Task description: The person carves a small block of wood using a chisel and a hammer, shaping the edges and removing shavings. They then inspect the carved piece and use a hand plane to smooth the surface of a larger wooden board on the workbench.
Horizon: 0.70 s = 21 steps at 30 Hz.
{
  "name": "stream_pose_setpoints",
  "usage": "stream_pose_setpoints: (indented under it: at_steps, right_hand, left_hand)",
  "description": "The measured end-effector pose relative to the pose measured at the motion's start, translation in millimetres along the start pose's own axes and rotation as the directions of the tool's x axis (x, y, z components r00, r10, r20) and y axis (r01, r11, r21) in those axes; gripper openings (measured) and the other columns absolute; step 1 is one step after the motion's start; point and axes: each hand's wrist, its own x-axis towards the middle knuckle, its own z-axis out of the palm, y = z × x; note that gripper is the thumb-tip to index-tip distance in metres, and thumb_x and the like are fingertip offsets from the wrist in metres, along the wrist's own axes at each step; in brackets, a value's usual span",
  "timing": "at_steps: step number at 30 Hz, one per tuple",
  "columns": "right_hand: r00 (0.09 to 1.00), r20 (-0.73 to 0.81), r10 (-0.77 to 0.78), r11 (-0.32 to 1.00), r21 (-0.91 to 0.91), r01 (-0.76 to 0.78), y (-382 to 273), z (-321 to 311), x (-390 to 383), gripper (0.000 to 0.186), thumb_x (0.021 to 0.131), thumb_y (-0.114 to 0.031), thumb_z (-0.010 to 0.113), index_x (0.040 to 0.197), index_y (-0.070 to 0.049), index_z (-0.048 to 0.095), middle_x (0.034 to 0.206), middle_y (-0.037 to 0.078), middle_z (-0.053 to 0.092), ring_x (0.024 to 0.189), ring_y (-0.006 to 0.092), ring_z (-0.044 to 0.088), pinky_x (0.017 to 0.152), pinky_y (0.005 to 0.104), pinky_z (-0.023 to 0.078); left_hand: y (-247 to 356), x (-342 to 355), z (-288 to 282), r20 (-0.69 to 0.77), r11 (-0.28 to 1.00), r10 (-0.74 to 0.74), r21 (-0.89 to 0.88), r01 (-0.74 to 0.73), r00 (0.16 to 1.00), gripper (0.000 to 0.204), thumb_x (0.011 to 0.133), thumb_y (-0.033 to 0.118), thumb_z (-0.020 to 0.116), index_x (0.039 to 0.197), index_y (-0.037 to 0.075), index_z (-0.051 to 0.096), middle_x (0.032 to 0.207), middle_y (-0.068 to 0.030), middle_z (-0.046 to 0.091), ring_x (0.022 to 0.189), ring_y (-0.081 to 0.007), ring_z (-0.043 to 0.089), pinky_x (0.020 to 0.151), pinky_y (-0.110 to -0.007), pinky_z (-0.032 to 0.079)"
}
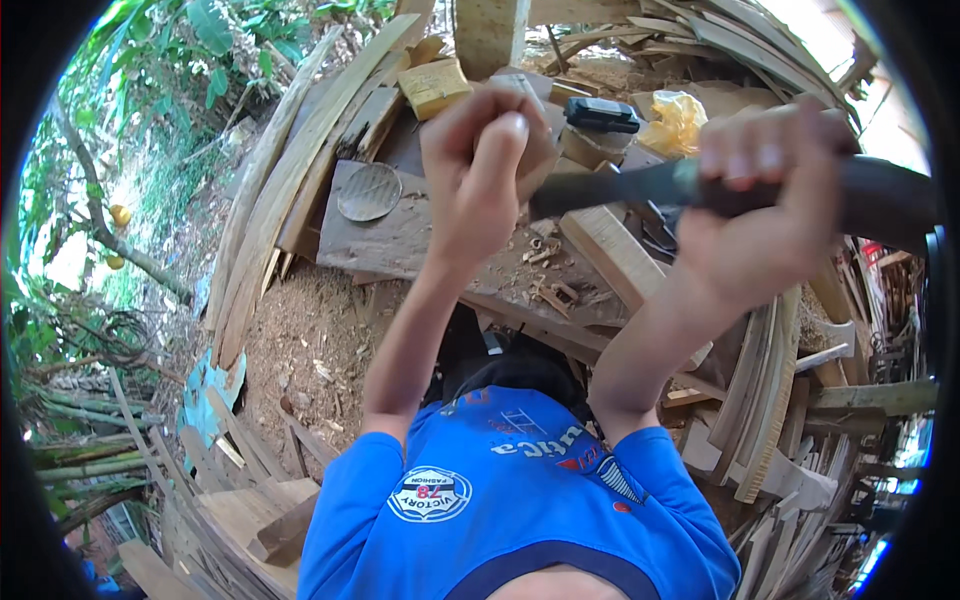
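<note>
My right hand (760, 210) is wrapped round a long dark tool (880, 200), blurred by motion, held crosswise above the wooden work surface (350, 240); its narrower end reaches toward my left hand. My left hand (483, 170) is closed in a fist near the middle, over the back of the work surface; what it holds, if anything, is hidden. Below the hands lie a light wooden beam (610, 260) and curled shavings (550, 290). Left of my left hand rests a round flat disc (370, 190).
A yellow block (432, 90), a black device (600, 114) and a yellowish plastic bag (672, 125) sit at the back. Long planks (260, 210) line the left, and stacked boards (760, 390) the right. Sawdust covers the ground (320, 350); plants (120, 180) grow at left.
</note>
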Motion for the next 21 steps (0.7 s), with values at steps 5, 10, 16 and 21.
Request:
stream_pose_setpoints:
  at_steps: [5, 10, 16, 21]
  right_hand:
    - [0.982, 0.016, 0.188, 0.957, -0.227, -0.180, 61, 10, -31, 0.014, 0.075, -0.008, 0.061, 0.065, -0.006, 0.051, 0.056, -0.003, 0.050, 0.046, 0.0048, 0.046, 0.042, 0.0199, 0.035]
    - [0.995, 0.074, 0.073, 0.973, -0.226, -0.055, 92, -7, -31, 0.011, 0.075, 0.000, 0.059, 0.073, -0.003, 0.049, 0.052, 0.000, 0.047, 0.042, 0.0065, 0.043, 0.040, 0.0203, 0.035]
    - [0.999, 0.037, 0.019, 0.997, -0.082, -0.016, 46, 7, -6, 0.010, 0.076, 0.001, 0.057, 0.080, -0.004, 0.049, 0.049, 0.002, 0.044, 0.041, 0.0092, 0.042, 0.039, 0.0227, 0.035]
    - [0.974, 0.186, -0.128, 0.892, -0.408, 0.195, 76, 13, 8, 0.023, 0.075, -0.007, 0.061, 0.056, -0.006, 0.049, 0.050, 0.002, 0.051, 0.044, 0.0097, 0.050, 0.042, 0.0215, 0.037]
  left_hand:
    - [-44, -4, -32, -0.156, 0.966, 0.111, 0.251, -0.070, 0.981, 0.017, 0.076, 0.005, 0.042, 0.070, -0.004, 0.055, 0.057, 0.0033, 0.046, 0.052, -0.0018, 0.038, 0.047, -0.019, 0.029]
    - [-64, -15, -36, -0.220, 0.954, 0.013, 0.296, 0.054, 0.975, 0.016, 0.075, 0.005, 0.043, 0.071, -0.004, 0.056, 0.060, 0.0024, 0.049, 0.055, -0.0026, 0.042, 0.049, -0.018, 0.032]
    - [-16, 1, -12, -0.129, 0.994, -0.012, 0.105, 0.026, 0.992, 0.015, 0.076, 0.004, 0.044, 0.072, -0.003, 0.056, 0.060, 0.0024, 0.049, 0.051, -0.0029, 0.039, 0.047, -0.019, 0.031]
    - [-31, 13, -19, -0.152, 0.912, 0.130, 0.405, -0.058, 0.980, 0.020, 0.077, 0.008, 0.041, 0.069, -0.004, 0.055, 0.058, 0.0015, 0.048, 0.051, -0.0031, 0.039, 0.046, -0.020, 0.030]
